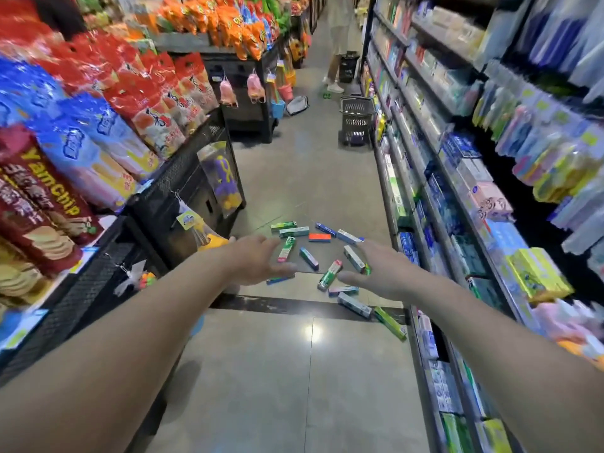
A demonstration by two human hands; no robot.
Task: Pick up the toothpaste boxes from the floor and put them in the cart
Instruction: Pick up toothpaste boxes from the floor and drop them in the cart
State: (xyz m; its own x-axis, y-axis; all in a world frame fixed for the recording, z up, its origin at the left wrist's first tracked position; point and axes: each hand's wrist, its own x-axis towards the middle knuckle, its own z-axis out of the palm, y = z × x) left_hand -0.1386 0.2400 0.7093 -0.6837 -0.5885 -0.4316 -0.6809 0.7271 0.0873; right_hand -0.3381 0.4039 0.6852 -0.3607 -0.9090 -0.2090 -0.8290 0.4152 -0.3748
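Note:
Several toothpaste boxes (309, 258) lie scattered on the grey aisle floor ahead, in green, blue, orange and white. A green-white box (329, 275) lies between my hands, and two more boxes (354, 305) rest near the dark floor strip by the right shelf. My left hand (258, 259) reaches forward, fingers relaxed, holding nothing, above the left side of the pile. On the right side my right hand (379, 269) reaches forward the same way, empty. A dark wheeled basket cart (356, 120) stands farther down the aisle by the right shelf.
Snack racks (98, 142) line the left, with a black mesh stand (183, 191) jutting toward the aisle. Toiletry shelves (474, 191) run along the right. A person (338, 44) stands far down the aisle beside another basket (348, 67).

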